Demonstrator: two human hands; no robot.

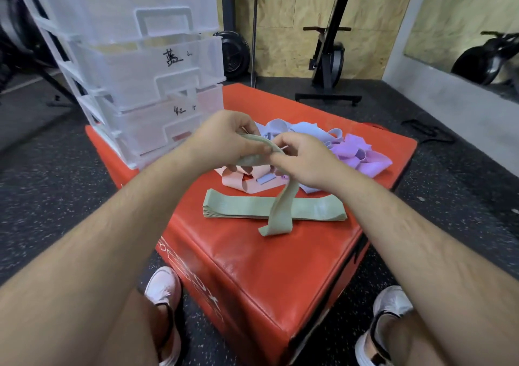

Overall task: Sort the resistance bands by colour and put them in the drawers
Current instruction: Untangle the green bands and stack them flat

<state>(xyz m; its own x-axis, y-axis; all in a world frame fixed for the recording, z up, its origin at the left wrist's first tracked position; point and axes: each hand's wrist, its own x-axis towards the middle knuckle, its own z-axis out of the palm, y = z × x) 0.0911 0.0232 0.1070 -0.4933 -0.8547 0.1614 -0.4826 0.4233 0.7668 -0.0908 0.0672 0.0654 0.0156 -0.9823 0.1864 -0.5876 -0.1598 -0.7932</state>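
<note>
Hands up above the red box (266, 267), and one green band (283, 205) is strung between them. See the left-hand grip (222, 138), fingers and thumb curled round one end of it, while the right-hand grip (303, 160) pinches it just beside, knuckles nearly touching. Between the two the band arches over the top, then drops out beneath the right hand and runs toward the person, long axis far to near, its free end folded and resting on the box. It's a flat, wide strip, pale sage, matte. On the way down it crosses over the green stack (241, 207), which lies flat with its long axis left to right, so the two make a cross. Behind the hands lie loose pink bands (238, 181), with pale blue bands (295, 130) and purple bands (356, 152) off to the right, all on the box. Drawers (140, 65), clear white with handwritten marks on the fronts, stand at the box's far left.
</note>
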